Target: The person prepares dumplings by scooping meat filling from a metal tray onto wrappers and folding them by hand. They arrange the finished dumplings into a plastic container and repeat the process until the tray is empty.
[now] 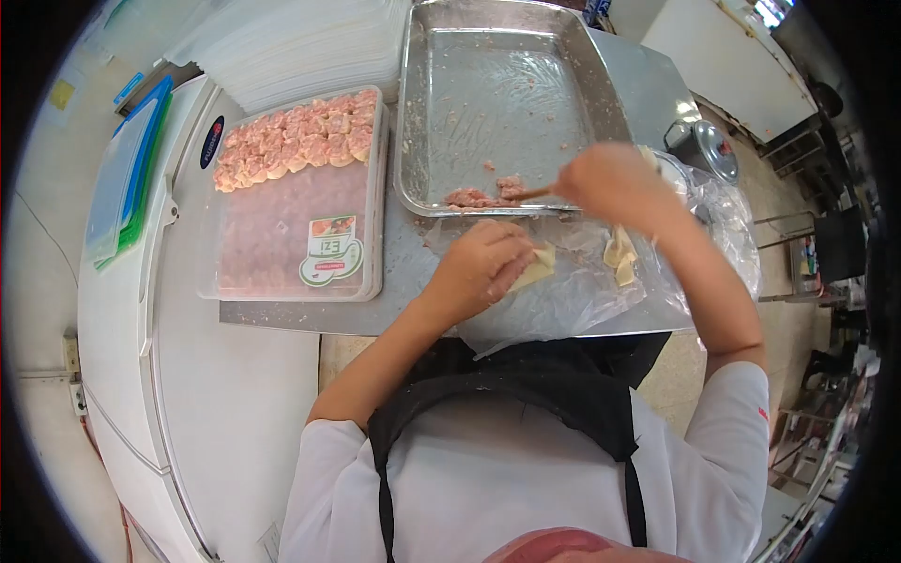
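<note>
My left hand (481,267) has its fingers curled round a pale yellow dumpling wrapper (535,267), just in front of the tray's near edge. In my right hand (618,186), blurred by motion, is a thin wooden stick-like spreader (537,193). Its tip reaches the pink minced meat (477,198), which lies along the near side of a large metal tray (413,141). More wrappers (619,255) rest on clear plastic to the right of my left hand. On the left, rows of filled dumplings (300,136) sit at the far part of a clear plastic box (258,235).
Stacked translucent plastic lids or boxes (310,47) stand behind the box. A lidded metal pot (704,148) is at the right, beside crumpled clear plastic (727,225). The metal table's front edge (282,317) runs near my apron. Blue and green sheets (136,178) lie on a white appliance at left.
</note>
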{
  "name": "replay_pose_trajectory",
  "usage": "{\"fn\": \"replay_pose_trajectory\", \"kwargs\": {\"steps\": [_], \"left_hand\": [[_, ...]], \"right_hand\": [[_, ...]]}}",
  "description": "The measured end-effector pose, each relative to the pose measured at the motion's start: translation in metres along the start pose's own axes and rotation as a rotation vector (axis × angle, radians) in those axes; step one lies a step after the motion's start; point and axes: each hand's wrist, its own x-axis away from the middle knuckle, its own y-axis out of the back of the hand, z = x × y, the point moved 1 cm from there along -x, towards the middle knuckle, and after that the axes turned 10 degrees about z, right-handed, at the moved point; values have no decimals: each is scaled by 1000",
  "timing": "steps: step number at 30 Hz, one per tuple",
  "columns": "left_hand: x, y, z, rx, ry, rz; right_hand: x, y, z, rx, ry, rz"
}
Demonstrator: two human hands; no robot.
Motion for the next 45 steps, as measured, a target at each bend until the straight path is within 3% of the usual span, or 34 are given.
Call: {"fn": "replay_pose_trajectory", "kwargs": {"steps": [2,4,6,8,9,11,13,14,16,20,22,25,26,28,32,34,36,38,41,45], "left_hand": [[-4,9,-9,35,-9,-98],[-5,20,-19,630,433,-50],[-4,23,-23,626,357,-74],[-6,33,-22,622,276,-92],[-4,41,-19,670,363,-130],[-1,51,-9,723,451,-165],[-5,61,11,998,353,-400],[-11,62,15,998,348,-387],[-23,64,19,539,275,-405],[-28,49,28,388,279,-364],[-33,48,21,437,268,-472],[-41,45,31,360,191,-547],[-40,45,33,352,180,-544],[-37,51,23,220,361,-364],[-40,50,37,50,150,-449],[-43,54,28,-98,335,-322],[-48,50,26,-52,373,-318],[-51,45,26,67,441,-350],[-42,46,47,122,520,-381],[-46,40,53,25,554,-417]], "right_hand": [[-9,9,-46,-146,-107,-168],[-40,-18,-101,-37,-155,-243],[-52,-51,-106,72,-204,-327],[-40,-74,-66,-88,25,-405],[-27,-64,-46,-86,15,-406],[1,-26,-14,-267,82,17],[10,-17,-22,-206,43,31],[13,-17,-34,-213,-59,-39],[15,-20,-51,-244,-243,-103],[-3,-60,-55,-245,-249,-256],[-17,-79,-53,-237,-159,-465],[-14,-76,-43,-329,-242,-352],[-15,-79,-42,-373,-255,-424],[-12,-79,-41,-373,-268,-433],[-10,-76,-42,-354,-247,-421],[-9,-75,-44,-363,-229,-465],[-5,-77,-45,-386,-221,-502],[2,-74,-46,-539,-173,-715],[9,-72,-49,-669,-168,-786],[6,-84,-55,-656,22,-749]]}}
